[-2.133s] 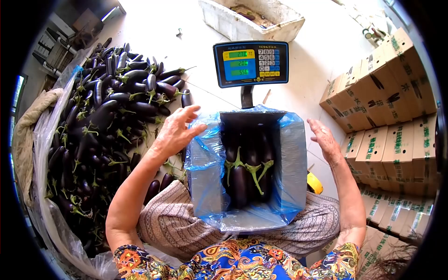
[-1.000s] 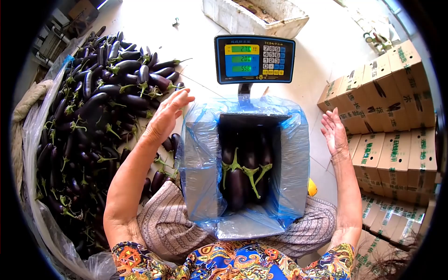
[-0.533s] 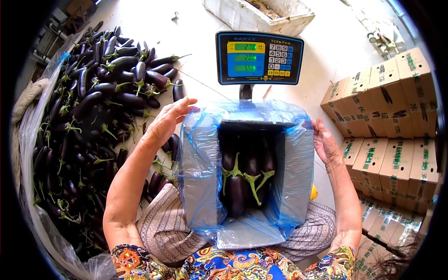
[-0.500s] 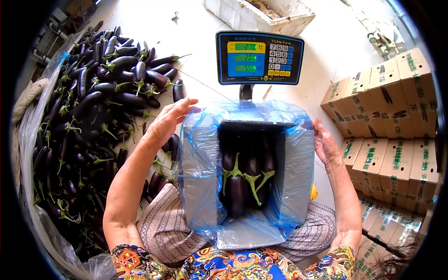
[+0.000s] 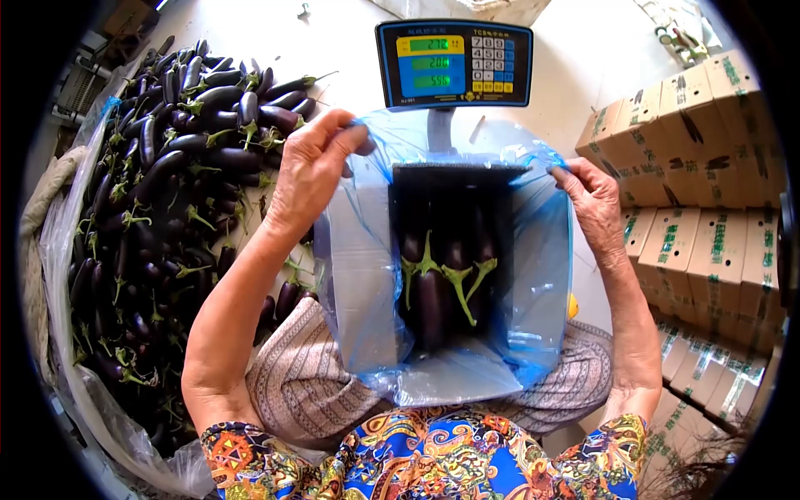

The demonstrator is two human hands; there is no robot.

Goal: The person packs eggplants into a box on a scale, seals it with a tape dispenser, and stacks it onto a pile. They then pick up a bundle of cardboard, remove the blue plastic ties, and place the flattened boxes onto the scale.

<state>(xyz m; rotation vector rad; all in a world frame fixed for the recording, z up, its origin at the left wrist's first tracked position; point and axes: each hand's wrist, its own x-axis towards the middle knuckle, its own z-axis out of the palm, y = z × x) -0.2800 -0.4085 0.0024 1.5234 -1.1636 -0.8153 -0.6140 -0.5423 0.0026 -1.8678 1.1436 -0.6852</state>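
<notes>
Evidently, the left hand [image 5: 312, 171] and right hand [image 5: 593, 204] narrowly pinch blue film [image 5: 387, 133] near far corners of the box [image 5: 454, 177]. The film runs crosswise between them.

Bright glare bleaches the floor [image 5: 346, 54] within black fisheye edges.

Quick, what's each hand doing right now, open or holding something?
Left hand: closed, pinching the blue plastic at the box's far left corner.
Right hand: closed, pinching it at the far right corner.
</notes>
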